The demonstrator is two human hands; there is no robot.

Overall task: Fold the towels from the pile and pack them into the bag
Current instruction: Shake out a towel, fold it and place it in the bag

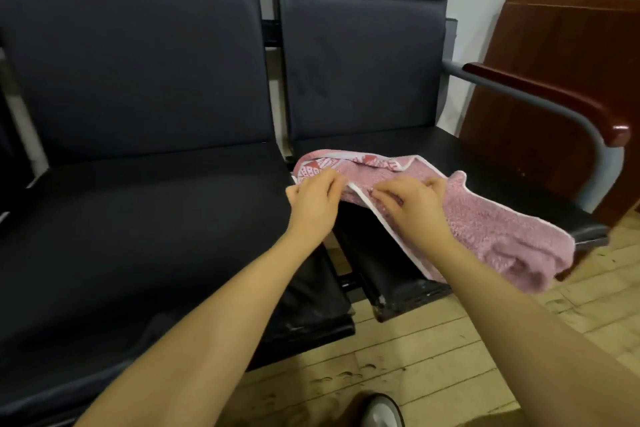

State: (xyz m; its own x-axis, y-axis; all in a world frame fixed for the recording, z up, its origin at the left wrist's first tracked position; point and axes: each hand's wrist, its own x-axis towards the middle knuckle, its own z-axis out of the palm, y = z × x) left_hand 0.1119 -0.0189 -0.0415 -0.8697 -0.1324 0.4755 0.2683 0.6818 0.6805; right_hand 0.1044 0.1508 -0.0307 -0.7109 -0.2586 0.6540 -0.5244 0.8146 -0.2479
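A pink towel (498,229) with white edging and a red-and-white patterned band lies across the right-hand black seat (485,163), its right end drooping over the seat's front corner. My left hand (317,199) pinches the towel's near-left white edge with curled fingers. A little to the right, my right hand (414,206) grips the same white-edged hem. No bag and no pile of towels are in view.
The left-hand black seat (138,236) lies beside the towel. A wooden armrest on a grey metal frame (554,100) bounds the right seat. A brown wooden board (571,45) leans against the wall. Pale plank floor (450,357) is below, with a shoe toe (381,409).
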